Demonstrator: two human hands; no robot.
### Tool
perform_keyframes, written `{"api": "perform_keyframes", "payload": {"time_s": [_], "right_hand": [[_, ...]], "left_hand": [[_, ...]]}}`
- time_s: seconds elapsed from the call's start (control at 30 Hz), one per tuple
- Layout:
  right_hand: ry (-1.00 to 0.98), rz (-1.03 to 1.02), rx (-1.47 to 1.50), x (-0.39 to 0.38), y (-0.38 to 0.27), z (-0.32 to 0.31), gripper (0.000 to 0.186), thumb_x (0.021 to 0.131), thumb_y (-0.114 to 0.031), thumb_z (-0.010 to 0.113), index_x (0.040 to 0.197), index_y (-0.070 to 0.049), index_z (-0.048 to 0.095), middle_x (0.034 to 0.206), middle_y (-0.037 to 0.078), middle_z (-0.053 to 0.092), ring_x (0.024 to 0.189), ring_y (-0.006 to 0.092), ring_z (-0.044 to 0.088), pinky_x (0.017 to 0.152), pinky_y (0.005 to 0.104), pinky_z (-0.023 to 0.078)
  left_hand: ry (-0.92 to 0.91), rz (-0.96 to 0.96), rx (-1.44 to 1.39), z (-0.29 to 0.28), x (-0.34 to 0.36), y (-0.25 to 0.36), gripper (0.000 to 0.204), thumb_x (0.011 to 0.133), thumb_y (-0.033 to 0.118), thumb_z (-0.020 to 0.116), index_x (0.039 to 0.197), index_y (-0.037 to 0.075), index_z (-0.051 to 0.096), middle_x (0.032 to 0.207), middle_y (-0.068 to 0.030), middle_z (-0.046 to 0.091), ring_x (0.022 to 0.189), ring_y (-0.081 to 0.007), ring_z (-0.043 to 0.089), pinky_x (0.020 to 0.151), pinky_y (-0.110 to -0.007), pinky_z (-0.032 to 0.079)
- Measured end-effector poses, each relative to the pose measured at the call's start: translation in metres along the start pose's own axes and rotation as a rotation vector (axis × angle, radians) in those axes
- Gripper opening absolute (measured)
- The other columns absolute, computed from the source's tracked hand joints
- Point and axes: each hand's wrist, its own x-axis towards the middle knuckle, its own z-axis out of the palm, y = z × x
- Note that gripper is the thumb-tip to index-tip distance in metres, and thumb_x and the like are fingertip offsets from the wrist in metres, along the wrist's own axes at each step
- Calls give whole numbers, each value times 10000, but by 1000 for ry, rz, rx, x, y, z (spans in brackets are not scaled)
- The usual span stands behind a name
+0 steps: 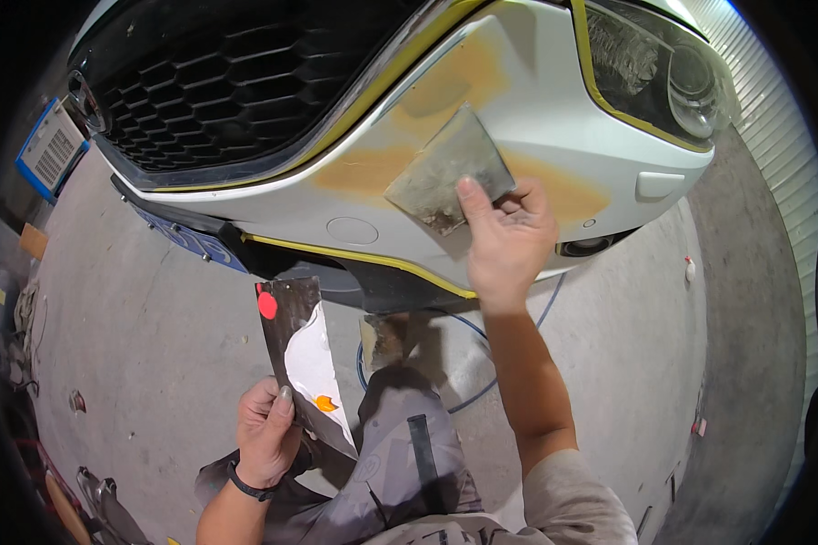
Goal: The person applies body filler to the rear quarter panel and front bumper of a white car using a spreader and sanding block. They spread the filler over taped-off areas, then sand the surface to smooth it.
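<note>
My right hand (513,238) grips a flat, grey, paste-smeared filler spreader (450,168), thumb on its near face. The spreader lies over the white car bumper (541,109), among sanded yellow-brown patches (359,173); whether its far edge touches the surface I cannot tell. Lower left, my left hand (268,431) is closed on the bottom end of a dark mixing board (286,318). White filler paste (311,359) covers much of that board. A red dab (267,305) sits near its top corner, and an orange dab (325,402) lies on the white paste.
Yellow masking tape (600,95) edges the headlight (650,68) and the black grille (236,86). A blue hose (482,392) curls over the concrete floor. At far left stands a blue-and-white box (53,150); a ribbed wall (773,100) rises at right.
</note>
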Motion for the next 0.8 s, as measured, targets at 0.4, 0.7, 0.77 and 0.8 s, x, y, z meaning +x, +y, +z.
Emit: {"api": "perform_keyframes", "payload": {"time_s": [0.4, 0.7, 0.77, 0.8], "right_hand": [[-43, 47, 46, 1, -7, 19, 170, 954, -13, 773, 977, 19, 608, 805, 7, 676, 670, 9, 555, 581, 194, 442], [-190, 59, 30, 5, -19, 22, 147, 955, -11, 767, 1017, 15, 637, 821, 9, 685, 688, 16, 579, 579, 184, 437], [-273, 123, -26, -1, -24, 19, 155, 954, -11, 768, 1039, 18, 641, 841, 19, 702, 707, 25, 595, 610, 189, 471], [-334, 174, -100, 0, -27, 17, 158, 950, -20, 772, 1036, 25, 648, 858, 32, 714, 724, 34, 608, 635, 202, 496]], "left_hand": [[-25, -7, -37, 0, -5, 1, 171, 1083, 167, 613, 1076, 5, 665, 1029, -76, 747, 895, -126, 685, 827, -296, 536], [-53, -4, -34, -5, -9, 5, 201, 1068, 205, 634, 1156, 24, 645, 1072, -62, 746, 960, -141, 710, 868, -319, 552], [-48, -6, -26, -4, -11, 5, 212, 1065, 216, 639, 1160, 25, 643, 1074, -60, 746, 958, -142, 709, 863, -317, 551], [-35, -11, -33, -4, -11, 5, 189, 1069, 196, 631, 1134, 20, 650, 1060, -64, 748, 936, -137, 704, 851, -310, 547]]}}
